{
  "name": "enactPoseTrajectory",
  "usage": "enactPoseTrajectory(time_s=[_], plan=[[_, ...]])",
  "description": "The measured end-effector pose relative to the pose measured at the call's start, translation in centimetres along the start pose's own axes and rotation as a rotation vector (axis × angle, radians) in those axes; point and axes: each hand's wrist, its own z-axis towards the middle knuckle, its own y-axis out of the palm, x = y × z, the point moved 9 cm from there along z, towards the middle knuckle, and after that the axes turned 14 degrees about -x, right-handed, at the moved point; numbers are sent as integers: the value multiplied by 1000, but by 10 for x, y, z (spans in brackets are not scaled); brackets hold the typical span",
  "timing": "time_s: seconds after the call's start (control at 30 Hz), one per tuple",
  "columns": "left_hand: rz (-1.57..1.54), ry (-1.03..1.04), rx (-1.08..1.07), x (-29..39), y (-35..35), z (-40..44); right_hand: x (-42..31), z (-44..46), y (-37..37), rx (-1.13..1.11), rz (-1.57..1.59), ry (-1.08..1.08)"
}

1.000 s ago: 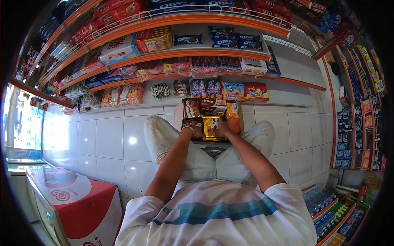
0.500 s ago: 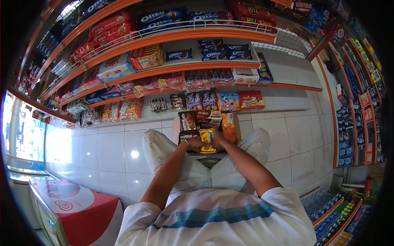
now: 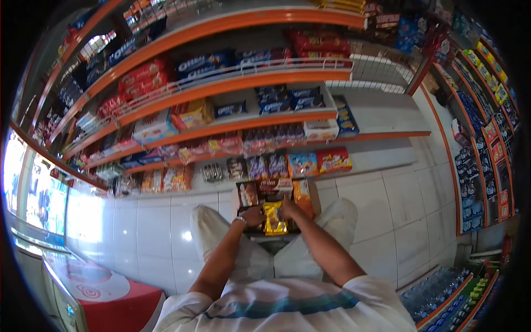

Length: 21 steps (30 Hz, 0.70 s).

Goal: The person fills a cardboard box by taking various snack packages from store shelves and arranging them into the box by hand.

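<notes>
Between my crossed legs sits an open cardboard box (image 3: 316, 206) packed with snack packs. A shiny yellow packet (image 3: 275, 219) stands at its near side. My right hand (image 3: 291, 209) is closed at the packet's upper right edge, with one digit pointing up. At the packet's left edge is my left hand (image 3: 252, 216), over dark packs; its fingertips are blurred, so their grip is unclear. Behind the hands are a brown-and-red Arden box (image 3: 275, 189), a dark brown pack (image 3: 247, 193) and an orange pack (image 3: 302, 191).
Ahead rise orange-edged shelves (image 3: 221, 133) with biscuits and sweets. White floor tiles (image 3: 145, 227) surround me. A red-and-white freezer (image 3: 119, 290) stands at lower left, bottled drinks (image 3: 437, 290) at lower right. Another stocked rack (image 3: 478, 160) is on the right.
The view has tilted upward, so the box and hands appear lower. My left hand has drawn left off the yellow packet's front, exposing more of it. My right hand stays at its right edge.
</notes>
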Motion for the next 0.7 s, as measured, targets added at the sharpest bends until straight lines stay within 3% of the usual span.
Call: enactPoseTrajectory(time_s=[0.03, 0.1, 0.17, 0.27, 0.3, 0.33, 0.37, 0.4, 0.47, 0.6, 0.67, 0.7], plan=[[22, 17, 17, 19, -23, 8, 4, -1, -10, -46, 100, -6], [-24, 184, 229, 99, -93, -13, 18, 7, -28, 127, 231, -89], [5, 263, 441, 200, -178, -34, 26, 4, -45, 161, 309, -126], [-34, 566, 705, 334, -281, -65, 26, -14, -64, 185, 378, -149], [97, 700, 773, 382, -308, -80, 25, -19, -67, 182, 371, -141], [203, 769, 857, 416, -332, -83, 38, 18, -58, 275, 413, -297], [187, 792, 834, 447, -356, -82, 28, -19, -69, 311, 417, -168], [169, 813, 810, 472, -381, -75, 35, 11, -62, 295, 405, -233], [413, 903, 1005, 500, -440, -46, 48, 46, -44, 276, 397, -313], [421, 795, 941, 526, -523, 10, 40, 29, -52, 192, 415, -365], [391, 411, 737, 513, -543, 50, 9, -58, -83, 196, 356, -348], [398, 423, 744, 517, -546, 52, 21, -38, -76, 171, 371, -300]])
